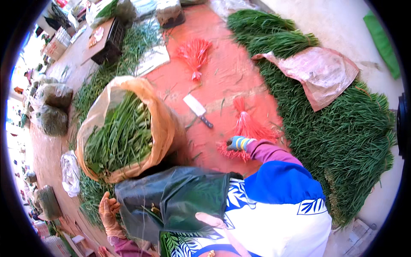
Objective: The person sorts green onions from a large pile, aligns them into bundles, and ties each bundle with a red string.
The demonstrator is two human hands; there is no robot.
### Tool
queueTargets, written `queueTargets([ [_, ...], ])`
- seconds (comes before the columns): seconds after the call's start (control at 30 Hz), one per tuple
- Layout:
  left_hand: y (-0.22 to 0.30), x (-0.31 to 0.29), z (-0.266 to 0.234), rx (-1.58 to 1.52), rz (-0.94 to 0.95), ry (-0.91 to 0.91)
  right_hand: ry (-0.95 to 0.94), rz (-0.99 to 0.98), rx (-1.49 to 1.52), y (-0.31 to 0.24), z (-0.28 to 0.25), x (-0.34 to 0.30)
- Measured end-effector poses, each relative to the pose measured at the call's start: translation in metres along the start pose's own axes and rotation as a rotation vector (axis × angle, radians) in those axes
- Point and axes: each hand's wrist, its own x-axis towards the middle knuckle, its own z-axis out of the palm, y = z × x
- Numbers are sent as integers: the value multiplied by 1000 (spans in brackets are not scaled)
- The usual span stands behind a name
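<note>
My left hand, in a tan glove, is raised beside the dark apron over my lap. Its fingers are loosely bent and apart, with nothing in them. My right hand wears a striped blue, yellow and grey glove. It is closed at the edge of a bundle of red plastic ties; what the fingers hold, if anything, is hidden. A cleaver with a dark handle lies flat on the red mat. In front of me to the left stands a big tan plastic bag full of long green leafy stalks.
A long heap of bundled green stalks lines the right, partly under a pinkish sheet. Farther off lies another bunch of red ties. Loose greens border the left; filled bags and a dark crate stand beyond.
</note>
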Motion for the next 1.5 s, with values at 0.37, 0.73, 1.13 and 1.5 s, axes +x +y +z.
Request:
queueTargets([
  [0.37,-18,-79,-10,224,171,323,-86,208,45,2,67,4],
  [0.73,-50,-129,-23,62,71,756,103,90,-704,-33,86,90],
  [1.13,-26,-109,6,65,114,628,-156,-159,-477,-33,60,132],
  [1.5,-12,-63,102,-55,-89,112,-518,-1268,196,-276,35,-62],
])
